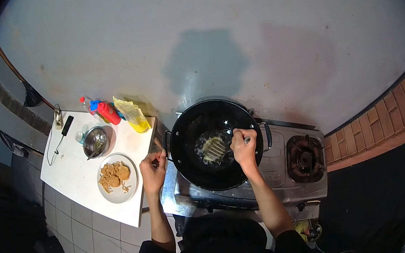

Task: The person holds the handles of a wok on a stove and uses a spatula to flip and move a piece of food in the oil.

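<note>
A black wok (195, 170) with bubbling oil in the middle sits on the left side of the gas stove (283, 187). My right hand (244, 146) is closed around the handle of a slotted spatula (218, 148), whose head lies in the oil. A pale yellowish piece of food (209, 152) is frying there, partly covered by the spatula's slats. At the wok's left side, my left hand (153, 170) has its fingers curled at the lower end of the looped wok handle (165, 142).
On the white table (73, 165) at left stand a plate (131, 188) of fries and patties, a metal bowl (95, 142), a red bottle (109, 113) and a yellow bag (133, 116). A second burner (306, 158) is at right. The wall (276, 26) rises behind the wok.
</note>
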A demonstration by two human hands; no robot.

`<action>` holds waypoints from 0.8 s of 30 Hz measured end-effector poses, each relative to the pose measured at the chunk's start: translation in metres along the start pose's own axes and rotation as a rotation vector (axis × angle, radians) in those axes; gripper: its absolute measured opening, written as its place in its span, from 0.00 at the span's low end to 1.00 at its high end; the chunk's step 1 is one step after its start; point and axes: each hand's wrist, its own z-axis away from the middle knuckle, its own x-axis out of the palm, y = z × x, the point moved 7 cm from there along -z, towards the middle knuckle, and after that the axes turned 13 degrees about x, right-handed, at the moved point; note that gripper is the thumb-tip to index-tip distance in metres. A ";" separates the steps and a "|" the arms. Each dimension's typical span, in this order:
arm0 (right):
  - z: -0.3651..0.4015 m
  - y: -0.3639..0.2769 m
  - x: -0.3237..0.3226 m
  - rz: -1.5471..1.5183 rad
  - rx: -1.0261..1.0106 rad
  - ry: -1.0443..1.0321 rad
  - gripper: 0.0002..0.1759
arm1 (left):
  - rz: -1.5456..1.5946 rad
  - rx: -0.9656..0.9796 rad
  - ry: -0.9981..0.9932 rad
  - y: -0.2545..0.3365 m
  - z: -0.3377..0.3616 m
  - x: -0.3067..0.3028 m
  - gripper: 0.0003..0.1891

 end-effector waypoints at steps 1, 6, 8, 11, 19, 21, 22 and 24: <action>-0.001 -0.001 0.000 -0.004 -0.004 0.000 0.18 | -0.013 -0.005 0.001 0.001 0.000 -0.001 0.11; 0.001 -0.001 -0.005 -0.016 -0.138 0.147 0.24 | -0.016 -0.007 -0.040 0.003 -0.003 -0.003 0.11; 0.004 -0.009 -0.011 -0.178 -0.041 0.063 0.24 | -0.012 -0.003 -0.045 0.003 -0.004 -0.004 0.11; 0.004 -0.014 -0.021 -0.528 0.116 -0.036 0.24 | -0.050 -0.004 -0.083 0.005 -0.006 -0.005 0.15; 0.014 -0.016 -0.029 -0.389 0.072 -0.018 0.24 | -0.027 -0.015 -0.101 0.010 -0.005 -0.003 0.15; 0.015 -0.012 -0.025 -0.343 0.091 -0.044 0.23 | -0.027 -0.023 -0.107 0.008 -0.004 -0.003 0.15; 0.015 -0.011 -0.022 -0.347 0.091 -0.046 0.23 | -0.034 -0.008 -0.098 0.007 -0.003 -0.003 0.15; 0.015 -0.014 -0.016 -0.282 0.006 0.000 0.25 | -0.045 0.007 -0.088 0.006 -0.003 -0.004 0.15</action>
